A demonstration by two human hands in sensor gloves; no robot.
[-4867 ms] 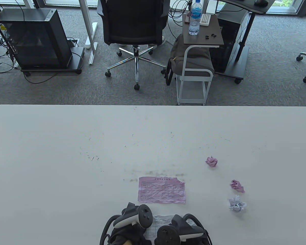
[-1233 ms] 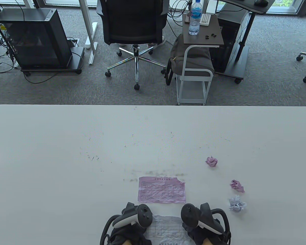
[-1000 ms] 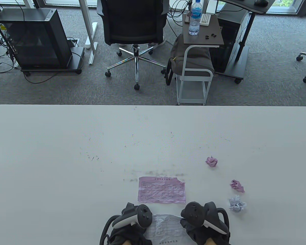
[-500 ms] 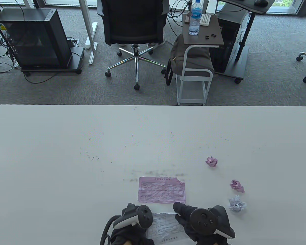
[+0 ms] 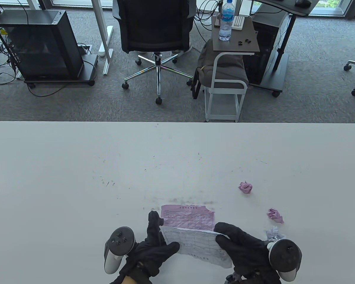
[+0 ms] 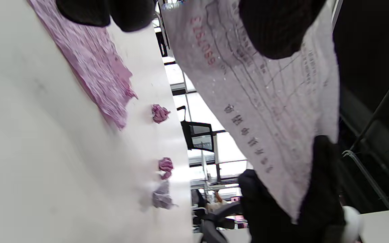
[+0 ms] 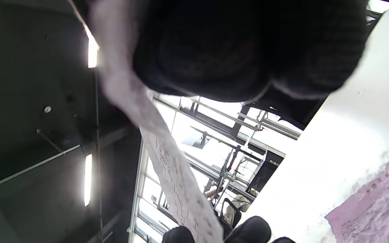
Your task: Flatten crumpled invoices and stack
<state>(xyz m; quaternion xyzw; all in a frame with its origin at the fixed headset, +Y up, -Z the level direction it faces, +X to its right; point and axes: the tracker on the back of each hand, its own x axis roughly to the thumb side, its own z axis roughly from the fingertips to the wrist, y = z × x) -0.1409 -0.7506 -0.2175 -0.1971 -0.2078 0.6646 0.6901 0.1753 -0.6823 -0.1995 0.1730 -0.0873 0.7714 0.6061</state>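
A flattened pink invoice (image 5: 188, 217) lies on the white table (image 5: 77, 177) near the front middle. My left hand (image 5: 165, 241) and right hand (image 5: 222, 236) each grip one side edge of a wrinkled white invoice (image 5: 195, 245). They hold it just above the table, and its far edge overlaps the pink sheet's near edge. In the left wrist view the white invoice (image 6: 265, 111) hangs above the pink one (image 6: 93, 67). The right wrist view shows the white sheet edge-on (image 7: 167, 162) under my glove, with the pink sheet (image 7: 377, 209) below.
Two crumpled pink balls (image 5: 245, 187) (image 5: 275, 215) and a crumpled whitish ball (image 5: 273, 233) lie to the right; my right hand's tracker (image 5: 284, 257) partly covers the whitish one. Chairs, a cart and desks stand beyond the table's far edge.
Both hands have taken the white invoice off the table's near edge and carried it forward to the pink sheet. The hands have turned, so the trackers now sit on the outer sides.
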